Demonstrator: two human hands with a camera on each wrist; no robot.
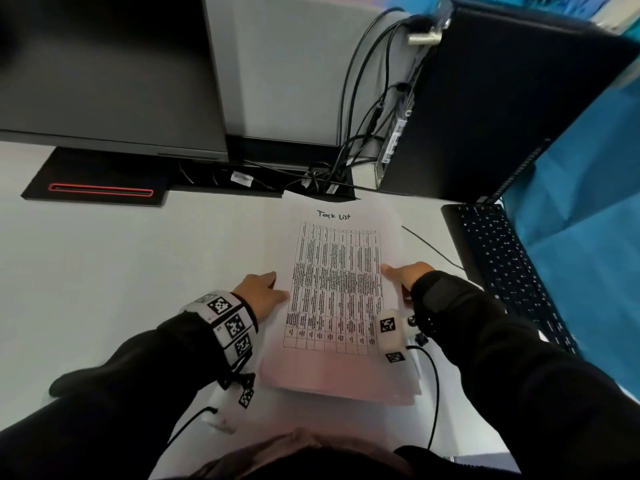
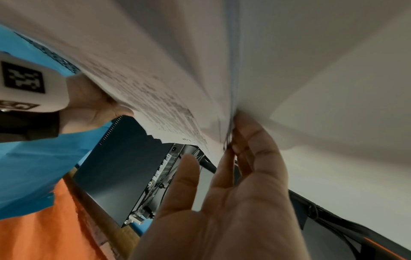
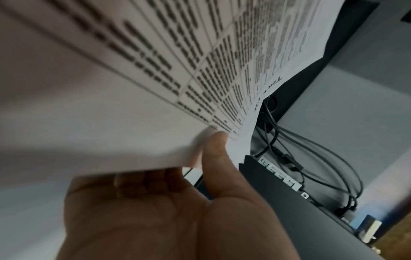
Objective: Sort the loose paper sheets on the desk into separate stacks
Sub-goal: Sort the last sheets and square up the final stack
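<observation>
A stack of white paper sheets hangs a little above the white desk, in front of my chest. Its top sheet is headed "Task list" and carries a printed table. My right hand pinches the stack's right edge. In the right wrist view its thumb lies on the printed sheet and its fingers are tucked underneath. My left hand is at the left edge. In the left wrist view its fingers lie fairly straight against the stack's edge, and the thumb stands apart.
A dark monitor stands at the back left on a base with a red strip. Tangled cables run behind the paper. A black computer tower and a black keyboard sit at the right, with blue cloth beyond them.
</observation>
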